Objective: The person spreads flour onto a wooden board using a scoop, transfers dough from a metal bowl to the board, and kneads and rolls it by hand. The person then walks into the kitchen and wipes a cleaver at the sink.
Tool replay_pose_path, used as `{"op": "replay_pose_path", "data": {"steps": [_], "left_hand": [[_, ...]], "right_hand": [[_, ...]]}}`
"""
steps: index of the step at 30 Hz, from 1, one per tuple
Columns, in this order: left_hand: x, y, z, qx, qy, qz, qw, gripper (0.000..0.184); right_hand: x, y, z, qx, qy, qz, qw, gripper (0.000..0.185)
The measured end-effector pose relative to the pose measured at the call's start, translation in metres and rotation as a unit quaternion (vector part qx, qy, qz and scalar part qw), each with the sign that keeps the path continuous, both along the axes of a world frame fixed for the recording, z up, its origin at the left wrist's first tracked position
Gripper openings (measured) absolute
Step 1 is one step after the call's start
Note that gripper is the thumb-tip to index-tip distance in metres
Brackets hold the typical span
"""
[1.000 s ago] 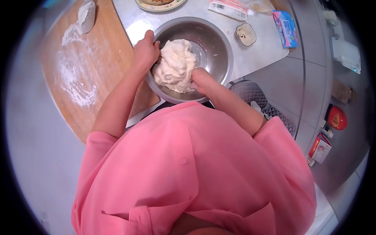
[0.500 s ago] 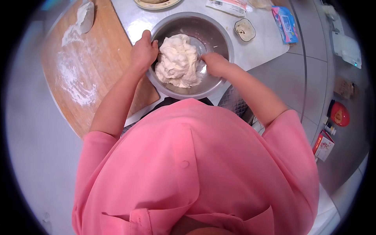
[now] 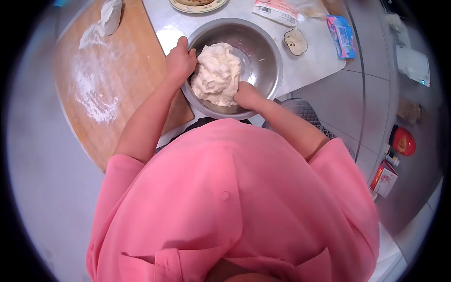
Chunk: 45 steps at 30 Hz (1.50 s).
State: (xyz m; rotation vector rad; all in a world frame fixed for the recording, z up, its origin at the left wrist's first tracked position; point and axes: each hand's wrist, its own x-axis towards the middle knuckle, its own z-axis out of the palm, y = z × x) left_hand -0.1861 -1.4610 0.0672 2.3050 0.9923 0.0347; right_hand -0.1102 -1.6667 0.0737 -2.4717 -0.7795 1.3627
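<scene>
A pale, sticky mass of dough (image 3: 216, 70) sits in the left half of a wide metal bowl (image 3: 270, 61). My left hand (image 3: 181, 60) is closed over the bowl's left rim, its thumb pointing up along the outside. Inside the bowl, my right hand (image 3: 247, 96) is curled against the dough's lower right edge. Its fingertips are hidden from the camera. Bare, shiny metal shows to the right of the dough, with a few small smears on the wall.
Left of the bowl lies a wooden board (image 3: 136, 61) dusted with flour (image 3: 94, 89), a floury white container (image 3: 111, 16) at its top. Beyond are a plate (image 3: 199, 6), a food packet (image 3: 276, 11), a small dish (image 3: 295, 42) and a wipes pack (image 3: 341, 36). A quilted seat (image 3: 300, 110) stands below.
My right hand has moved down and left, from the dough's right side to its lower right edge. My left hand stays on the rim. The whole view has shifted slightly.
</scene>
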Motion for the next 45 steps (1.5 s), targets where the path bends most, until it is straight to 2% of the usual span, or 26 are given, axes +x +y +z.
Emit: {"op": "replay_pose_path", "data": {"steps": [2,4,5,6,8,10,13,17,19,20,21,22,23,25,26,28,29,30,32,33,35,36,38,39,41,45], "left_hand": [[0.000,0.002,-0.005,0.006,-0.008,-0.007,1.000,0.025],[-0.001,0.002,-0.008,0.010,-0.013,-0.012,1.000,0.026],[-0.002,0.002,-0.009,0.006,-0.014,-0.017,1.000,0.026],[-0.001,0.004,-0.009,0.005,-0.017,-0.019,1.000,0.026],[0.000,0.005,-0.009,0.014,-0.025,-0.021,0.999,0.026],[-0.002,0.003,-0.009,0.019,-0.027,-0.023,0.999,0.026],[-0.002,0.003,-0.010,0.013,-0.025,-0.016,0.999,0.026],[-0.001,0.003,-0.012,0.017,-0.031,-0.020,0.999,0.026],[-0.002,0.003,-0.008,0.018,-0.031,-0.017,0.999,0.026],[-0.003,0.002,-0.007,0.013,-0.028,-0.016,0.999,0.026],[-0.002,0.002,-0.006,0.008,-0.024,-0.015,1.000,0.026],[-0.001,0.003,-0.006,0.009,-0.023,-0.014,1.000,0.026],[-0.001,0.003,-0.008,0.011,-0.020,-0.013,1.000,0.026],[-0.001,0.003,-0.010,0.013,-0.015,-0.012,1.000,0.026],[-0.002,0.003,-0.011,0.018,-0.015,-0.013,1.000,0.025],[0.000,0.003,-0.012,0.022,-0.019,-0.015,0.999,0.025],[-0.001,0.003,-0.011,0.014,-0.023,-0.014,1.000,0.024],[-0.002,0.003,-0.010,0.007,-0.027,-0.012,1.000,0.024],[-0.002,0.004,-0.007,0.008,-0.035,-0.012,0.999,0.024],[-0.003,0.003,-0.006,0.009,-0.039,-0.016,0.999,0.024],[-0.003,0.002,-0.005,0.003,-0.039,-0.014,0.999,0.024],[-0.003,0.002,-0.005,-0.001,-0.039,-0.011,0.999,0.024],[-0.003,0.001,0.002,-0.002,-0.037,-0.009,0.999,0.023],[-0.003,0.001,0.004,-0.003,-0.036,-0.013,0.999,0.023],[-0.002,0.002,-0.005,0.000,-0.047,-0.015,0.999,0.023],[-0.004,0.000,0.003,-0.015,-0.058,-0.011,0.998,0.022]], "right_hand": [[0.010,-0.001,-0.004,0.025,0.004,-0.021,0.999,0.029],[0.033,0.010,0.019,-0.046,0.005,0.211,0.976,0.027],[0.040,0.009,0.013,-0.038,-0.049,0.200,0.978,0.026],[0.052,0.008,0.001,-0.037,-0.050,0.201,0.977,0.026],[0.071,0.007,-0.024,0.114,-0.165,0.083,0.976,0.024],[0.061,0.007,-0.034,0.107,-0.168,0.078,0.977,0.022],[0.026,-0.001,-0.019,0.087,-0.103,-0.008,0.991,0.027],[0.041,-0.009,-0.050,0.070,-0.040,0.002,0.997,0.021],[0.052,-0.006,-0.059,0.055,0.065,-0.041,0.996,0.020],[0.062,-0.006,-0.062,0.056,0.063,-0.040,0.996,0.020],[0.070,0.002,-0.046,0.102,-0.105,0.084,0.986,0.019],[0.075,0.007,-0.036,0.142,-0.268,0.203,0.931,0.018],[0.084,0.015,-0.037,0.142,-0.267,0.204,0.931,0.018],[0.100,0.030,-0.040,0.257,-0.254,0.222,0.905,0.018],[0.096,0.029,-0.042,0.256,-0.255,0.222,0.905,0.018],[0.074,0.023,-0.038,0.134,-0.251,0.178,0.942,0.020],[0.058,0.010,-0.037,0.129,-0.258,0.141,0.947,0.018],[0.044,0.003,-0.028,0.128,-0.258,0.143,0.947,0.018],[0.028,-0.001,-0.010,-0.001,-0.148,0.178,0.973,0.017],[0.033,0.004,-0.004,-0.002,-0.149,0.178,0.973,0.017],[0.061,0.017,0.001,-0.023,-0.181,0.290,0.939,0.017],[0.081,0.027,-0.006,-0.023,-0.182,0.292,0.939,0.017],[0.110,0.044,-0.023,0.134,-0.322,0.357,0.866,0.016],[0.105,0.041,-0.026,0.134,-0.321,0.357,0.867,0.016],[0.092,0.027,-0.028,0.058,-0.340,0.385,0.856,0.016],[0.027,0.012,0.004,-0.118,-0.134,0.288,0.941,0.025]]}}
